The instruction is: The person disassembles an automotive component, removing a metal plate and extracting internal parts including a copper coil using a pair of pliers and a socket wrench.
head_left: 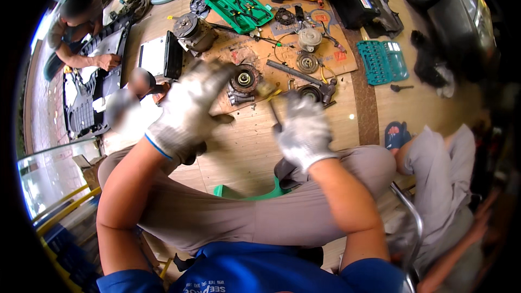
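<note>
At centre-left, the gloved left hand (190, 103) spreads wide near the round pulley (245, 78), contact uncertain; the pulley lies on cardboard (346, 67). Rightward, a slim, blurred tool (273, 110) sits gripped in the right hand (305, 132); steadying the pulley before applying it should limit slipping.

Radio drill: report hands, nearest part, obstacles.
Left hand open, blurred. Right hand apparently gripping dark tool. Round metal part near left hand. Hammer ahead, possible obstacle.

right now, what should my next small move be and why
Probably steady the round dark part with your left hand: that hand looks open near it in the picture, while your right hand seems to hold a blurred, dark-handled tool.
</note>
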`<move>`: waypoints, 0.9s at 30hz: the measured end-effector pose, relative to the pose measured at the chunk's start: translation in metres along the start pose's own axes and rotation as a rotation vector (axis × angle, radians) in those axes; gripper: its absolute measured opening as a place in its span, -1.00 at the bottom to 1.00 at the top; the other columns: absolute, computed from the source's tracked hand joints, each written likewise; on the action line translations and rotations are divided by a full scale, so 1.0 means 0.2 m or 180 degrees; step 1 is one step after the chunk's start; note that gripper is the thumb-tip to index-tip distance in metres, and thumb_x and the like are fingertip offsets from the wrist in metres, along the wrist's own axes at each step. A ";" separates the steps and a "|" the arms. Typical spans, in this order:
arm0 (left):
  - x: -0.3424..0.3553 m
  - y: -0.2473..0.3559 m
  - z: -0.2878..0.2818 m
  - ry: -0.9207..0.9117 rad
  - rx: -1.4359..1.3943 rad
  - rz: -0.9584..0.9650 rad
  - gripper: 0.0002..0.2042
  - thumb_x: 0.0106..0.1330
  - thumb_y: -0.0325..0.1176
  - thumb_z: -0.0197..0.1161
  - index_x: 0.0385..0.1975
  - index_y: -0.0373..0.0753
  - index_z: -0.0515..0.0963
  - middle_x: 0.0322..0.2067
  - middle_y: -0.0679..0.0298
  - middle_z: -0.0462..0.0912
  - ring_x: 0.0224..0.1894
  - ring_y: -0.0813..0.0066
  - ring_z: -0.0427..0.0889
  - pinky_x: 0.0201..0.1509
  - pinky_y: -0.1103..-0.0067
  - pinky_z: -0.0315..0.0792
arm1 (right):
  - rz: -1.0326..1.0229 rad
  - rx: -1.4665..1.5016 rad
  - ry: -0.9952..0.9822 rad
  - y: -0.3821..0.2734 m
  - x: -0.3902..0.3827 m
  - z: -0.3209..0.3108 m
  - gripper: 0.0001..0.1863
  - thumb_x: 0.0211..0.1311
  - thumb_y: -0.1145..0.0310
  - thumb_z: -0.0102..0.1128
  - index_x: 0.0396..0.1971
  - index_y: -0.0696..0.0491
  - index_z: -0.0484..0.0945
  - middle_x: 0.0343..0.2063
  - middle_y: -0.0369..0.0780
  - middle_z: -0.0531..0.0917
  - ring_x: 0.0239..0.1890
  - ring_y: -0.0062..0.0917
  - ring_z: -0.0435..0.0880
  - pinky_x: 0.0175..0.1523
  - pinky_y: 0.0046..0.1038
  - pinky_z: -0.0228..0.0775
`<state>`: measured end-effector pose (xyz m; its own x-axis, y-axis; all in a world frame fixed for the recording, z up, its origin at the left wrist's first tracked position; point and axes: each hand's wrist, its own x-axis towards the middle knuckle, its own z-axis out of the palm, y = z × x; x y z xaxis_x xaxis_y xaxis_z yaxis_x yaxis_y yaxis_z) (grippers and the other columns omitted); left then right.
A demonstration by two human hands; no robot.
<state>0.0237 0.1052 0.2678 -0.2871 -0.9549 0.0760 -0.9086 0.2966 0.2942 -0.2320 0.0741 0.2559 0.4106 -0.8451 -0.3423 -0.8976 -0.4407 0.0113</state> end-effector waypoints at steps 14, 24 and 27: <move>0.26 -0.28 1.21 0.0062 -0.0590 -0.1628 0.36 -0.22 0.00 0.82 0.58 -0.35 0.02 0.49 -0.23 0.18 0.51 -0.24 0.28 0.54 0.19 0.35 | 0.0810 0.2030 0.1338 0.45 -0.10 -0.26 0.03 -0.12 0.43 0.67 0.46 0.16 0.35 0.23 0.04 0.62 0.24 -0.18 0.66 0.28 -0.22 0.55; 0.30 -0.32 1.25 0.0071 -0.0621 -0.1526 0.29 -0.20 0.02 0.79 0.54 -0.31 0.09 0.27 -0.21 0.34 0.29 -0.21 0.46 0.39 0.13 0.48 | 0.0484 0.2196 0.0804 0.54 -0.02 -0.20 -0.07 0.02 0.32 0.65 0.39 0.23 0.35 0.02 0.08 0.64 -0.03 -0.03 0.71 0.03 -0.12 0.61; 0.31 -0.31 1.24 0.0085 -0.0740 -0.1554 0.29 -0.21 0.02 0.81 0.53 -0.33 0.11 0.29 -0.24 0.34 0.31 -0.25 0.44 0.41 0.13 0.46 | 0.0623 0.2314 0.0558 0.55 -0.02 -0.22 -0.01 -0.03 0.30 0.67 0.41 0.21 0.33 0.06 0.05 0.63 0.02 -0.06 0.69 0.06 -0.14 0.60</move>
<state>-0.0139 0.0309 0.0184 0.1622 -0.9818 -0.0991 -0.8424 -0.1901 0.5041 -0.3248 0.0157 0.2992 0.1987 -0.9494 -0.2431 -0.8112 -0.0201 -0.5844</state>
